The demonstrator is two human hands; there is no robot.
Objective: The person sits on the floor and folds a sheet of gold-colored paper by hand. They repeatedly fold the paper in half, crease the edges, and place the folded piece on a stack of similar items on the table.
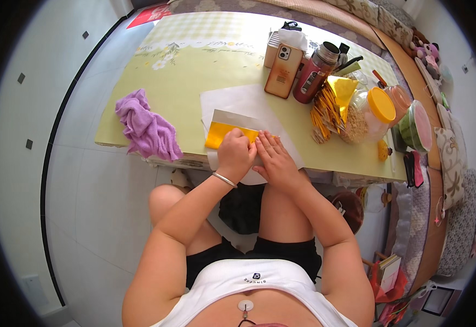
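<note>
A rectangle of shiny gold foil paper (220, 134) with a pale grey strip along its far edge lies near the table's front edge. Under it is a larger white sheet of paper (221, 100). My left hand (236, 154), with a silver bangle (225, 179) at the wrist, is curled into a fist on the foil paper; whatever its fingers may hold is hidden. Close beside it, my right hand (275, 160) lies flat with fingers stretched, touching the right end of the foil paper and the white sheet.
A lilac cloth (142, 122) hangs over the table's front edge at left. At right stand a phone (284, 71), a dark red flask (315, 73), a bundle of gold foil sticks (329, 106), a yellow-lidded jar (366, 114) and a green tub with a pink lid (415, 126).
</note>
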